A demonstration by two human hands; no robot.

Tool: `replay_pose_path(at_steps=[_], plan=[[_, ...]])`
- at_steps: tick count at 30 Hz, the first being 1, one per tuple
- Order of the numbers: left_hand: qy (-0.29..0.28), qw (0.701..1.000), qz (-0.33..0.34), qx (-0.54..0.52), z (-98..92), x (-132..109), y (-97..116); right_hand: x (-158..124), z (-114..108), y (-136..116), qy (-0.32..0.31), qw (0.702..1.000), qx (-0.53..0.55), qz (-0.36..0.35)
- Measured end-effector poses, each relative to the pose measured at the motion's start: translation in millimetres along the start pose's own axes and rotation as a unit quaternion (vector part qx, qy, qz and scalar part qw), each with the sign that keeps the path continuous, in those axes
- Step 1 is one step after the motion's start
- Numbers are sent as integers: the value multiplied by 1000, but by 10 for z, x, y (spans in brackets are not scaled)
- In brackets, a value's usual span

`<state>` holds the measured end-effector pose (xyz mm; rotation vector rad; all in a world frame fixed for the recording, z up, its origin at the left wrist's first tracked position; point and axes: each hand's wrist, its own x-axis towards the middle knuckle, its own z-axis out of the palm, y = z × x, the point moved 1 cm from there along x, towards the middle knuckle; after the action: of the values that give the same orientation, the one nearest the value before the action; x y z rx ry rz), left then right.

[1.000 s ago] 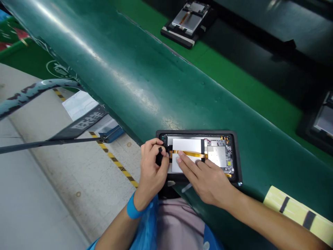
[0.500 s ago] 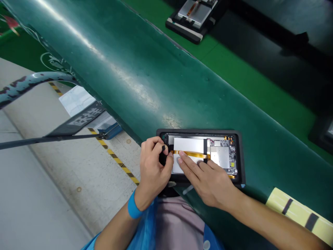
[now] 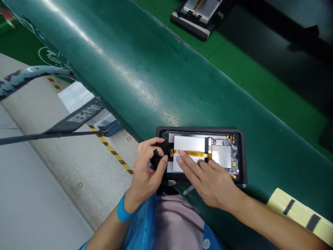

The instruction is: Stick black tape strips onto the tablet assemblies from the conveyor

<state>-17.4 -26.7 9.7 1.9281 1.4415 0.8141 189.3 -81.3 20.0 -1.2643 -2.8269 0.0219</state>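
An opened tablet (image 3: 221, 156) lies in a black tray-like frame (image 3: 243, 156) on the green work surface, its battery and circuit board exposed. An orange flex cable (image 3: 192, 153) runs across the silver battery (image 3: 188, 141). My right hand (image 3: 210, 180) lies flat over the battery, index and middle fingertips pressing on the cable and beside it. At the tablet's left end, my left hand (image 3: 149, 163) is open, thumb and fingers apart by the frame's edge. A small black piece (image 3: 155, 151), like tape, sits on one of its fingers. The cable's left end shows uncovered.
A yellow sheet with black strips (image 3: 288, 206) lies at the lower right. Across the green surface, another opened device (image 3: 203, 10) rests on a black frame. A painted metal tube (image 3: 33, 71) and a dark bar (image 3: 49, 138) stand at the left, above the floor.
My left hand has drawn back left from the cable's end, and its pinched fingers have spread. My right hand stays in place on the battery. The view has shifted slightly.
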Motion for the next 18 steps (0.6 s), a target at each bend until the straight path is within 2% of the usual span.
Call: replay_pose_path(at_steps=[4,9,13,18], plan=[[-4,997,66,35,-63,-124,-58,6,-26,10,9,1000,-26,-13],[-48,978,155,130,-77,-273,-111,11,-39,-2,13,999,-31,-23],[-80,961,176,196,-71,-303,-94,-2,-30,-13,4,1000,-19,-19],[-87,955,175,223,-55,-292,-80,5,-50,13,16,999,-13,-32]])
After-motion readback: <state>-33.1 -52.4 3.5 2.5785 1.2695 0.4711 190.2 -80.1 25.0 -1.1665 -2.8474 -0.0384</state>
